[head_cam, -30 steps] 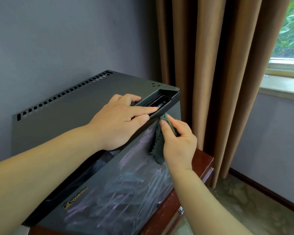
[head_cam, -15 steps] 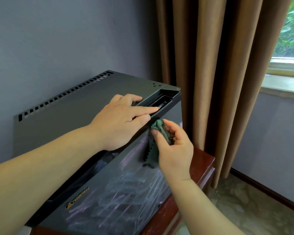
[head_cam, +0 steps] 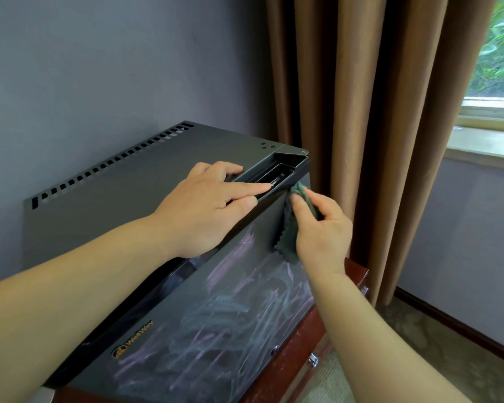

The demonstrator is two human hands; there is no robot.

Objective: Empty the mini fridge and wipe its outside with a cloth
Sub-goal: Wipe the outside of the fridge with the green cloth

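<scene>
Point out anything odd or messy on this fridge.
The mini fridge door front is covered in pale, streaky smears below the green cloth in the right hand. Nothing looks damaged or spilled.

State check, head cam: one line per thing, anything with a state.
Fridge: door shut, front streaked with wipe marks.
Cloth: bunched, pressed on the door's top right corner.
Left hand: flat on the fridge top, holding nothing.
Right hand: gripping the cloth.
Curtain: drawn partway, window showing.

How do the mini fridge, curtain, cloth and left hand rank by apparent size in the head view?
1. Mini fridge and curtain: alike, unranked.
2. Left hand.
3. Cloth, partly hidden by the right hand.
</scene>
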